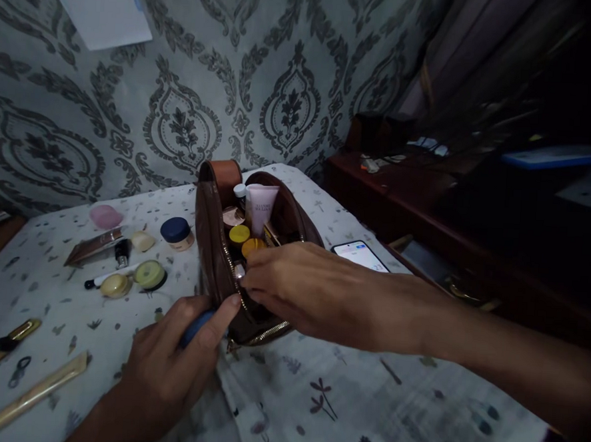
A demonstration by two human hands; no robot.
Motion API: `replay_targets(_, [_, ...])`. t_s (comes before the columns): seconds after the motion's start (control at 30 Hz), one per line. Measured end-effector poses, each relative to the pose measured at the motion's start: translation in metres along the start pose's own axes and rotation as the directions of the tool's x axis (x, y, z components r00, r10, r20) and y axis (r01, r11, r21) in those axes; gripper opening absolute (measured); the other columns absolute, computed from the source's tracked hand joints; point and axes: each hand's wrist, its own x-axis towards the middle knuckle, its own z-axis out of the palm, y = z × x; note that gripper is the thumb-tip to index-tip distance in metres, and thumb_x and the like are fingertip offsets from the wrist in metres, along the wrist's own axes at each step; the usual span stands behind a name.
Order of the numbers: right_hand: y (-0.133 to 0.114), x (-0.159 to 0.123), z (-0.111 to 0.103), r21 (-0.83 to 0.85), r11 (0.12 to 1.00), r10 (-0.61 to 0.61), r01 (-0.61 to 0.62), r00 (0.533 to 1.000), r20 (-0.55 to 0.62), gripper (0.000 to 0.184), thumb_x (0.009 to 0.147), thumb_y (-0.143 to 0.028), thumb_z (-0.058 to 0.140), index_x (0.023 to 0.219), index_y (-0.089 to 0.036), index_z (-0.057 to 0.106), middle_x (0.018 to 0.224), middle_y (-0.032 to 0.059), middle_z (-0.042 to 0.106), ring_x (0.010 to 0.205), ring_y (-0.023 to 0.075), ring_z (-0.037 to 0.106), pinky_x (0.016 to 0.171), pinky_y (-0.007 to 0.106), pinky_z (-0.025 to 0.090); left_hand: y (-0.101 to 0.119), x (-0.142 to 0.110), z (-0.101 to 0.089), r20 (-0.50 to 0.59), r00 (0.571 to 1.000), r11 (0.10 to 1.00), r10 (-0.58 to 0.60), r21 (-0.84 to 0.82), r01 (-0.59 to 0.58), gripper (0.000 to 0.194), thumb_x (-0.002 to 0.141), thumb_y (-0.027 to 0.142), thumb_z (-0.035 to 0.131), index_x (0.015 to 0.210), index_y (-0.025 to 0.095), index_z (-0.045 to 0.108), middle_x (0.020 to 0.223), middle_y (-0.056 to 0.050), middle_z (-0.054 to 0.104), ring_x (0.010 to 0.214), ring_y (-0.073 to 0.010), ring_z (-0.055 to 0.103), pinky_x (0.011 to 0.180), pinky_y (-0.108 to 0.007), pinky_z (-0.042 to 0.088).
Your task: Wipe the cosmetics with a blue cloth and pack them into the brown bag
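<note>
A brown zip cosmetic bag (207, 242) stands unzipped on the patterned cloth. My right hand (292, 281) reaches into its near end, fingers pressed together; a small whitish thing shows at the fingertips, too hidden to name. Inside the bag are a pink squeeze tube (262, 209), a yellow-lidded jar (239, 235), an orange lid (252, 246) and a white-capped bottle (240, 191). My left hand (182, 354) is closed around a small blue object (197, 327), mostly covered by the fingers. Its index finger rests at the bag's zip edge.
Left of the bag lie a blue-lidded jar (177, 232), a green round container (150, 275), a pink sponge (106, 217) and a brown tube (94, 246). Gold-coloured sticks (35, 392) lie at lower left. A lit phone (359, 254) is right of the bag, near a dark red cabinet (362, 192).
</note>
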Motion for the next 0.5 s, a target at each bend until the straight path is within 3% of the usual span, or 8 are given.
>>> replay_targets(0.13, [-0.005,-0.007,-0.004,0.090,0.984,0.159,-0.151,0.983,-0.090,0.020,0.089,-0.006,0.052,0.089,-0.017,0.069,0.067,-0.0007,0.061,0.057,0.0104,0.051,0.056,0.024,0.033,0.002,-0.002,0.000,-0.003,1.000,1.000,-0.027,0.001,0.027,0.044,0.095,0.010,0.045,0.138,0.020,0.050,0.104,-0.008,0.060,0.087,-0.0126,0.063,0.068,-0.018,0.048])
replay_targets(0.33, [-0.017,-0.011,-0.007,-0.027,0.968,0.252,-0.251,0.968,0.014,0.017,0.089,-0.006,0.055,0.094,-0.017,0.067,0.069,0.0004,0.062,0.061,0.0113,0.055,0.055,0.023,0.028,0.002,-0.004,0.000,0.006,0.999,0.999,-0.033,0.025,0.033,0.043,0.097,0.015,0.040,0.139,0.021,0.049,0.105,-0.009,0.061,0.089,-0.0149,0.064,0.068,-0.020,0.049])
replay_targets(0.5, [-0.023,-0.007,-0.009,-0.116,0.957,0.270,-0.264,0.962,0.039,0.018,0.091,-0.010,0.052,0.097,-0.019,0.066,0.072,0.0026,0.064,0.064,0.0140,0.057,0.056,0.024,0.027,0.001,-0.002,-0.004,0.026,1.000,0.999,-0.015,0.037,0.014,0.044,0.097,0.013,0.039,0.140,0.020,0.047,0.104,-0.009,0.060,0.085,-0.0139,0.065,0.059,-0.018,0.047])
